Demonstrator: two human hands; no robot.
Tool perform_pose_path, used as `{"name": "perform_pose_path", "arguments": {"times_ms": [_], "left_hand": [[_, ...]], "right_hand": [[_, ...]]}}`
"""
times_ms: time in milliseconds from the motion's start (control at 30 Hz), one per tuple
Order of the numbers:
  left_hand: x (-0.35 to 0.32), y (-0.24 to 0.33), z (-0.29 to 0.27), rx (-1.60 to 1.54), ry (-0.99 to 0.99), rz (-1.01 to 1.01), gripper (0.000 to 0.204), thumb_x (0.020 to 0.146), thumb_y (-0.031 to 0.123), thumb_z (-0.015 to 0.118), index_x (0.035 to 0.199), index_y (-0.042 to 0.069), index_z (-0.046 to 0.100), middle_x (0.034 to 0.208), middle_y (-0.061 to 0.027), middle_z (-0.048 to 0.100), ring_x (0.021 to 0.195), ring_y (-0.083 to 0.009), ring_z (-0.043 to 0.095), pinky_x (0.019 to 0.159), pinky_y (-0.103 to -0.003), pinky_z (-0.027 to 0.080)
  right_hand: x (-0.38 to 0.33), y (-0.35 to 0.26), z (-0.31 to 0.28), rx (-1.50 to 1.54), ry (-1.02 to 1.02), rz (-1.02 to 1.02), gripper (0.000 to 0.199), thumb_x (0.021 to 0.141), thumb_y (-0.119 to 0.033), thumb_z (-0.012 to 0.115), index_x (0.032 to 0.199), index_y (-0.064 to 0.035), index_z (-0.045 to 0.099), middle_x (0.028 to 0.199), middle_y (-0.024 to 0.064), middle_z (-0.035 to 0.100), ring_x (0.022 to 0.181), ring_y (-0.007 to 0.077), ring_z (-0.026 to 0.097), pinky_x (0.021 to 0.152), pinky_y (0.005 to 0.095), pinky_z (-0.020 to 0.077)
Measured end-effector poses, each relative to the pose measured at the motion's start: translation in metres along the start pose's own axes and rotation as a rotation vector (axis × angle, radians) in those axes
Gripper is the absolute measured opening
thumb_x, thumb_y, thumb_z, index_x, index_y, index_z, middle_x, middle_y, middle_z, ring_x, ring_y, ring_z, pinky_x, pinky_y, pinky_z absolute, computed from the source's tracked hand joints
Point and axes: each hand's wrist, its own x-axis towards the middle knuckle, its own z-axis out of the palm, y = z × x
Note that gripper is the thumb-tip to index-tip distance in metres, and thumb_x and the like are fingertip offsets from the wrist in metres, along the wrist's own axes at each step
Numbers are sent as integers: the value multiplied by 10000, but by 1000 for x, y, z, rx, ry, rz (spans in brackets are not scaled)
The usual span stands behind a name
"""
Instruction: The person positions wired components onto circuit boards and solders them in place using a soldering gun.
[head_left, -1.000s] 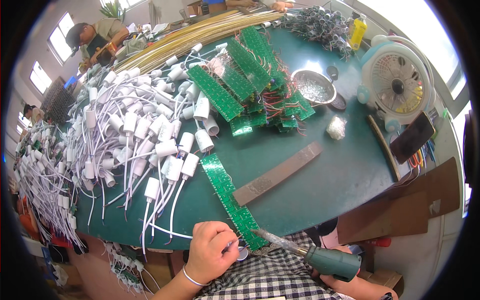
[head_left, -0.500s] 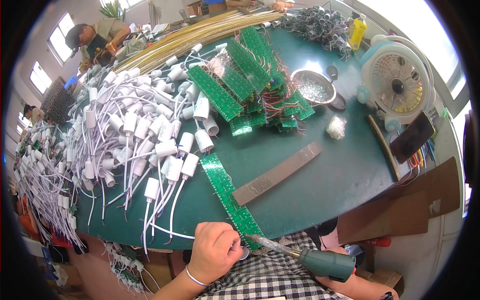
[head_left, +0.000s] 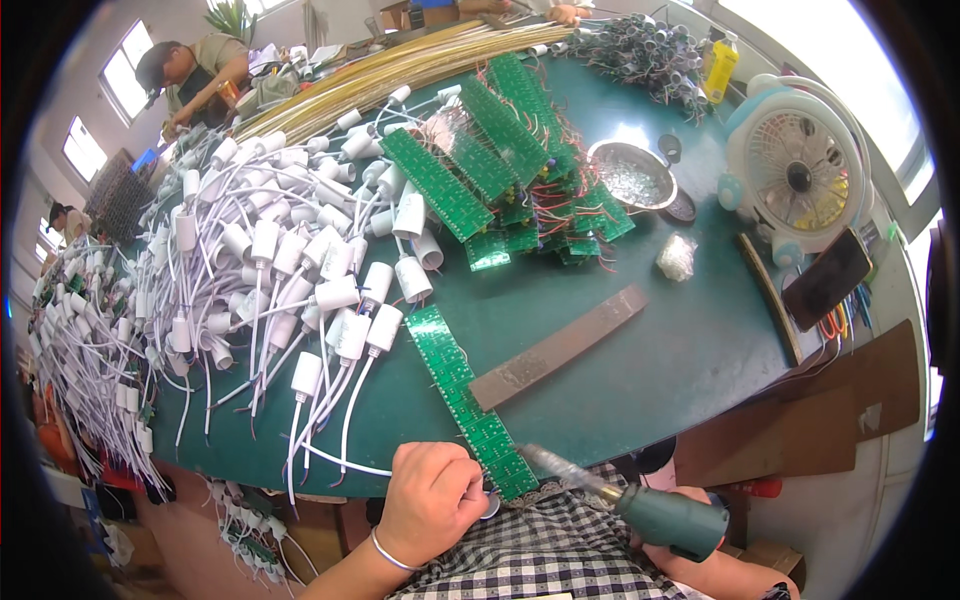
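My left hand (head_left: 432, 500) is closed at the table's front edge, beside the near end of a narrow green circuit board (head_left: 462, 400). A white cable (head_left: 348, 465) runs into it, and the round end of a white lamp holder (head_left: 490, 506) shows just below the fingers. What the fingertips pinch is hidden. My right hand (head_left: 660, 558) grips a soldering iron (head_left: 672, 520) by its dark green handle. The iron's tip points up and left, close to the board's right edge, apparently just off it. A brown bar (head_left: 560, 345) lies across the board's right edge.
White lamp holders with cables (head_left: 270, 240) heap on the left. Stacked green boards with red wires (head_left: 500, 150) lie at the back, near a metal bowl (head_left: 632, 175). A fan (head_left: 798, 175) and phone (head_left: 828, 278) stand right. Another person (head_left: 190, 80) works at far left.
The soldering iron has moved right, its tip leaving the board's near end and rising slightly. My left hand has stayed in place. The person at far left has shifted an arm.
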Motion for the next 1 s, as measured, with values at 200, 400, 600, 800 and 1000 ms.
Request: {"name": "perform_pose_path", "arguments": {"times_ms": [200,400,600,800,1000], "left_hand": [[0,0,1,-13,5,7,246,582,-17,695,759,85,557,826,-57,549,749,-253,552,706,-381,409],[1,7,-18,42,-90,-57,347,657,145,737,962,71,589,977,-92,617,862,-291,591,787,-413,427],[-12,-36,-65,316,-72,-323,434,884,368,596,1119,4,568,1068,-171,602,982,-366,555,841,-428,435],[-37,-27,-84,528,-38,-553,419,825,347,659,1087,26,593,1009,-156,611,933,-362,562,820,-444,446],[15,-13,-54,170,-58,-104,344,763,154,708,1070,35,606,1048,-136,597,945,-344,570,830,-422,469]], "right_hand": [[-8,6,19,875,184,389,505,892,-263,661,1218,14,392,1051,161,616,731,186,645,694,315,535],[-10,14,26,853,169,342,560,885,-317,675,1227,11,377,1076,169,616,718,194,650,684,321,540],[-7,12,13,878,157,384,664,837,-423,714,1219,50,446,1045,156,644,658,200,654,615,311,544],[14,11,16,919,191,447,689,789,-494,744,1147,60,546,961,127,661,635,192,645,581,299,526],[5,12,15,910,223,512,682,788,-547,721,1102,41,573,859,107,652,592,181,618,530,292,494]]}}
